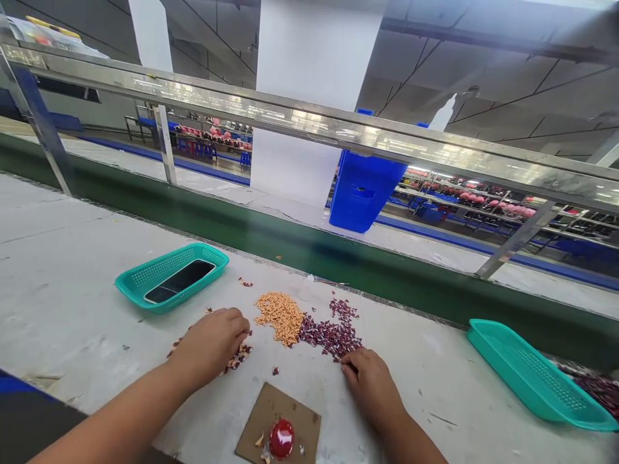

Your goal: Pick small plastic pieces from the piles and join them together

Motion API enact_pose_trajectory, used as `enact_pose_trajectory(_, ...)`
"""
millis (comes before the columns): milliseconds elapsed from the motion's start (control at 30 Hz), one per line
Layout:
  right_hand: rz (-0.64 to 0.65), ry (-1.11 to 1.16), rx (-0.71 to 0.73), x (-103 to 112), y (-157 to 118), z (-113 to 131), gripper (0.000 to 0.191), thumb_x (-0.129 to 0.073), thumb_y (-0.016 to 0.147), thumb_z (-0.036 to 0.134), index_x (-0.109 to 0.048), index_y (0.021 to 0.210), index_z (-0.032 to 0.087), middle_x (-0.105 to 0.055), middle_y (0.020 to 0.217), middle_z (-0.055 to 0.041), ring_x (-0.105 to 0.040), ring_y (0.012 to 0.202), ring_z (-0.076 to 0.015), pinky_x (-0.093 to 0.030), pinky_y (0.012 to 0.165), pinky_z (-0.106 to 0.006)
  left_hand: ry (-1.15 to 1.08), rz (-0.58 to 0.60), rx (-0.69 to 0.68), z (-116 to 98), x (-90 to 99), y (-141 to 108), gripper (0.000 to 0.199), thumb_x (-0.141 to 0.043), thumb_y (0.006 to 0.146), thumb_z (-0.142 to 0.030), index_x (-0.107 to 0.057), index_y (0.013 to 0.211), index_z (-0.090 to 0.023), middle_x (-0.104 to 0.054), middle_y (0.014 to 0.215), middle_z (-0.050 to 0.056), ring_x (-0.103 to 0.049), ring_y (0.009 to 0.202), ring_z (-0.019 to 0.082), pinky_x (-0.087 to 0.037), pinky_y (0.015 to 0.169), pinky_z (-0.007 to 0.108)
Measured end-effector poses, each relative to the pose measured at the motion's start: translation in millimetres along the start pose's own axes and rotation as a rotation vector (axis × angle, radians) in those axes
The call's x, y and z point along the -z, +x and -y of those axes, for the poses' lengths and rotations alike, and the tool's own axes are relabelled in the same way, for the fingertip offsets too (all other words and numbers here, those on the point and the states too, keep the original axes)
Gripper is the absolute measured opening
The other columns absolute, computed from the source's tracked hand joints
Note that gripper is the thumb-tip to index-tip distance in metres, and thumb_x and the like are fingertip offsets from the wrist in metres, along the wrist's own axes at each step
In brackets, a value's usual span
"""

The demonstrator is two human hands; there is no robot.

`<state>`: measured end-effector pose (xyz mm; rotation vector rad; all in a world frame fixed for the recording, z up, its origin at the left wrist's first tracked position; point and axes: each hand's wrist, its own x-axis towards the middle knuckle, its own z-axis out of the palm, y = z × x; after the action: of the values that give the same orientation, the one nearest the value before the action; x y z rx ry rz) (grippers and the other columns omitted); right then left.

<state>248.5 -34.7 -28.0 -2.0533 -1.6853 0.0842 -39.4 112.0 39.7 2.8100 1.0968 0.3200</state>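
My left hand (213,341) is over a scattered heap of mixed dark red and pale pieces (238,357). Its fingers are curled together, and their tips are partly hidden, so I cannot make out what they hold. My right hand (370,380) rests at the near edge of a pile of small dark purple-red pieces (329,335). Thumb and fingers are bent close together there; whatever is between them is too small to tell. Touching the purple-red pile on its left is a pile of small orange pieces (280,317).
A brown square board (256,422) with a glossy red dome (282,438) lies in front. A green basket (130,283) holding a phone (186,278) is at left; another green basket (522,367) is at right. Beyond run a green belt (300,241) and metal rail (271,106).
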Motion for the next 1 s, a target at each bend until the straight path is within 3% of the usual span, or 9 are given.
enact_pose_trajectory(167, -0.044, -0.028, 0.019, -4, -2, 2, 0.022, -0.046, 0.083, 0.013, -0.065, 0.072, 0.018, -0.064, 0.077, -0.0077, -0.055, 0.078, -0.0232, -0.039, 0.075, -0.037, 0.043, 0.122, -0.089, -29, -17.9, 29, 0.022, -0.044, 0.082, -0.012, -0.064, 0.084, -0.019, -0.065, 0.09, 0.008, -0.061, 0.084, 0.023, -0.045, 0.073, 0.033)
enact_pose_trajectory(400, -0.097, 0.037, 0.071, -2, -5, 6, 0.017, -0.049, 0.083, 0.015, -0.061, 0.073, 0.019, -0.065, 0.077, -0.0059, -0.056, 0.079, -0.0224, -0.042, 0.076, -0.037, 0.048, 0.214, -0.12, -43, -31.1, 47, 0.025, -0.041, 0.083, -0.011, -0.066, 0.08, -0.013, -0.067, 0.085, 0.015, -0.063, 0.08, 0.028, -0.046, 0.071, 0.038)
enact_pose_trajectory(567, -0.121, 0.12, 0.059, -5, -7, 7, 0.018, -0.044, 0.084, 0.016, -0.059, 0.073, 0.019, -0.065, 0.073, -0.0057, -0.059, 0.072, -0.0205, -0.048, 0.067, -0.033, -0.012, 0.226, -0.116, -44, -28.7, 52, 0.021, -0.044, 0.077, -0.007, -0.065, 0.075, -0.013, -0.067, 0.083, 0.015, -0.062, 0.081, 0.028, -0.045, 0.075, 0.039)
enact_pose_trajectory(700, -0.124, 0.326, 0.064, -1, -11, 21, 0.016, -0.046, 0.083, 0.018, -0.062, 0.083, 0.019, -0.066, 0.081, -0.0056, -0.061, 0.077, -0.0189, -0.05, 0.071, -0.03, -0.141, 0.212, -0.102, -48, -17.8, 43, 0.02, -0.044, 0.075, -0.009, -0.063, 0.073, -0.015, -0.066, 0.08, 0.009, -0.061, 0.077, 0.023, -0.045, 0.068, 0.032)
enact_pose_trajectory(767, -0.069, 0.531, 0.07, 1, -15, 37, 0.015, -0.049, 0.082, 0.019, -0.063, 0.081, 0.02, -0.066, 0.079, -0.0043, -0.061, 0.076, -0.0179, -0.05, 0.071, -0.029, -0.222, 0.211, -0.113, -56, -14.1, 32, 0.018, -0.044, 0.076, -0.013, -0.062, 0.074, -0.017, -0.065, 0.079, 0.004, -0.06, 0.075, 0.018, -0.044, 0.065, 0.026)
enact_pose_trajectory(833, 0.07, 0.687, 0.055, 3, -20, 55, 0.013, -0.052, 0.08, 0.021, -0.064, 0.079, 0.019, -0.065, 0.078, -0.0035, -0.061, 0.076, -0.0172, -0.049, 0.07, -0.028, -0.339, 0.234, -0.118, -66, -13.4, 19, 0.016, -0.045, 0.076, -0.016, -0.061, 0.076, -0.017, -0.063, 0.078, 0.0, -0.058, 0.072, 0.013, -0.043, 0.062, 0.02)
enact_pose_trajectory(900, 0.213, 0.837, 0.063, 2, -25, 71, 0.013, -0.054, 0.08, 0.025, -0.065, 0.08, 0.018, -0.066, 0.077, -0.0032, -0.062, 0.073, -0.0167, -0.049, 0.068, -0.027, -0.528, 0.292, -0.084, -77, -14.2, 5, 0.015, -0.046, 0.073, -0.015, -0.061, 0.075, -0.017, -0.06, 0.074, -0.002, -0.055, 0.067, 0.011, -0.041, 0.058, 0.017)
enact_pose_trajectory(1000, 0.283, 0.93, 0.115, 1, -31, 86, 0.017, -0.056, 0.078, 0.032, -0.065, 0.077, 0.018, -0.067, 0.075, -0.0038, -0.063, 0.072, -0.0167, -0.049, 0.069, -0.027, -0.776, 0.4, -0.004, -85, -10.6, -12, 0.014, -0.048, 0.068, -0.013, -0.061, 0.074, -0.017, -0.055, 0.068, -0.005, -0.05, 0.061, 0.01, -0.038, 0.053, 0.017)
